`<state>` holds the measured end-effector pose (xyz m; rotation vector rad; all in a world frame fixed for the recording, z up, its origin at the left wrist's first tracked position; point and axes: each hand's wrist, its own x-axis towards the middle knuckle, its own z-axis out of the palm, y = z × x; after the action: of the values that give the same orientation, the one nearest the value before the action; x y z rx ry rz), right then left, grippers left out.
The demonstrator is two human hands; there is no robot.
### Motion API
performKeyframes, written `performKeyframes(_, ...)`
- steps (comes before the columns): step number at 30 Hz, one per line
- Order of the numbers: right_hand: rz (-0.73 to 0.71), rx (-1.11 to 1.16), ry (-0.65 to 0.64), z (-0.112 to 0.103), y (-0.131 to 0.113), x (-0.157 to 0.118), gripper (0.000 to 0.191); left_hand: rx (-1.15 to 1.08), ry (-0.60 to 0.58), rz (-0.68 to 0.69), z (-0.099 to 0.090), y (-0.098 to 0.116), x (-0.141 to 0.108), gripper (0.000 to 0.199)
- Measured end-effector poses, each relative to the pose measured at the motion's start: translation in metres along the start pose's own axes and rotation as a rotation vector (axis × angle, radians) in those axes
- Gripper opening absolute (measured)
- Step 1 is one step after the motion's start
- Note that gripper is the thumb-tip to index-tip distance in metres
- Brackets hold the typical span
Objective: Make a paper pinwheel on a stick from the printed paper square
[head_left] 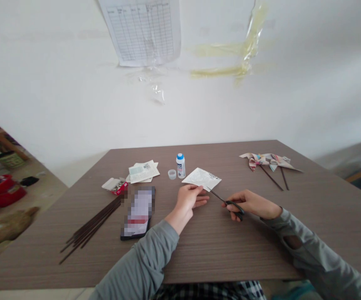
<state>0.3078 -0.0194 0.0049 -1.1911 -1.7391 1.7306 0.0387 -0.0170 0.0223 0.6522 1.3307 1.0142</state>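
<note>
The left hand (188,199) pinches a paper square (201,179) just beside a blue-capped bottle (181,165); the right hand (246,204) grips scissors (234,207), their blade tips at the paper's edge, the exact contact hard to make out.

Grey long sleeves (138,260), the right with an oval hole (292,241); checked fabric (208,291) below

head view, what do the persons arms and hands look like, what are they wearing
The arms are covered by a long-sleeved grey top. The left sleeve and right sleeve both end near the wrists, and the right one has a dark oval opening on the forearm. The left hand and right hand are bare, with no gloves.
</note>
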Motion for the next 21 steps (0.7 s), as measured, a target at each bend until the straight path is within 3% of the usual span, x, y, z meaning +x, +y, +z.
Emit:
performKeyframes(8,0.010,-0.006,-0.002,0.007,0.003,0.003,0.078,-0.026,0.006,0.031,0.004,0.002,0.000,0.028)
performKeyframes(14,-0.020,-0.014,0.038,0.004,0.002,0.001,0.088,-0.075,-0.014,0.106,0.002,0.010,-0.006,0.026)
performKeyframes(21,-0.033,-0.019,0.117,-0.005,-0.001,-0.001,0.093,-0.046,-0.045,0.010,-0.003,0.010,-0.007,0.020)
